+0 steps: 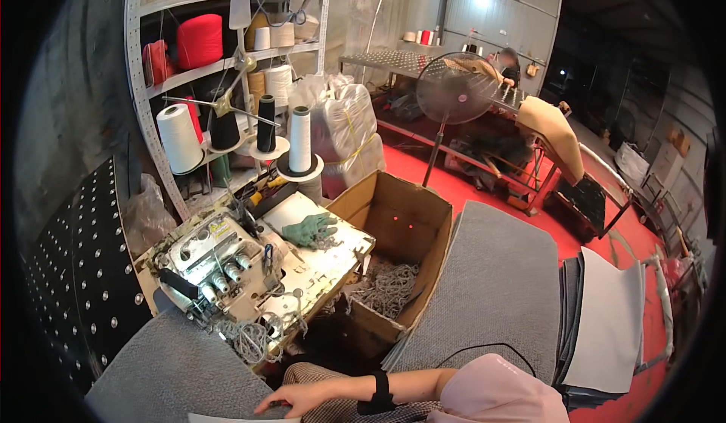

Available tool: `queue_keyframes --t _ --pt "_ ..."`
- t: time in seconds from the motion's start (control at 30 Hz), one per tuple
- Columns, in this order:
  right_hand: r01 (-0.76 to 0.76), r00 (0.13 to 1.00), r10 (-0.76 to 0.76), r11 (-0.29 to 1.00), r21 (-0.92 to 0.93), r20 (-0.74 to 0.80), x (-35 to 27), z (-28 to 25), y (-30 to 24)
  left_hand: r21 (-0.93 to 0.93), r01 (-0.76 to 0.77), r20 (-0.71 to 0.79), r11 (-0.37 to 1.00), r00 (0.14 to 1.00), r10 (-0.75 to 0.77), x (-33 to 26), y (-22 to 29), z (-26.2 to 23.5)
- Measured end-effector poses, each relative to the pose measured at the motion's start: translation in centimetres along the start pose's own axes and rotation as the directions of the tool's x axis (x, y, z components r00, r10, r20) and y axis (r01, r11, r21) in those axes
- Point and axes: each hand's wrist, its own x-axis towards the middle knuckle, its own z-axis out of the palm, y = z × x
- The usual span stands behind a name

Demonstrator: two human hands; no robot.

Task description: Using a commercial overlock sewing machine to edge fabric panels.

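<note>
My right hand reaches in from the right at the lower edge, a black band round its wrist. Its fingers are apart and rest at the edge of a grey textured fabric panel. Beside the fingertips a strip of pale sheet shows, cut off by the frame. My left hand is out of view. The grey panel runs up to a lit sewing machine, an overlock type by its look. Loose grey thread trimmings hang at its front edge, and a green work glove lies on its table.
An open cardboard box holds grey trimmings. Grey panels lie stacked right of it, beside pale sheets. Thread cones stand behind the machine, before a shelf. Farther back are a fan and a person at a long table.
</note>
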Motion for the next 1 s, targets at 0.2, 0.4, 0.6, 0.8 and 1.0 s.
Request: queue_keyframes --t 0.2,0.4,0.6,0.8,1.0 --pt "-0.065 0.988 0.057 0.997 -0.048 -0.144 -2.2 2.3 -1.4 0.065 -0.007 0.029 0.998 1.000 0.005 -0.8 0.1 0.3" --pt "-0.052 0.992 0.066 0.989 0.139 -0.103 -4.3 4.0 -1.9 0.121 -0.013 0.043 0.993 0.999 0.007 -1.3 0.1 0.3" --pt "-0.127 0.983 0.150 0.972 0.196 -0.102 -5.1 5.4 -1.7 0.178 -0.034 0.053 0.983 0.998 0.025 -1.9 0.4 -0.1" --pt "-0.166 0.976 0.189 0.967 0.192 -0.111 -5.0 5.6 -2.4 0.237 -0.056 0.079 0.970 0.996 0.038 -1.5 0.5 0.0" --pt "-0.101 0.986 0.125 0.976 0.194 -0.112 -5.0 5.7 -1.1 0.296 -0.080 0.108 0.952 0.993 0.049 -1.0 0.6 0.3"
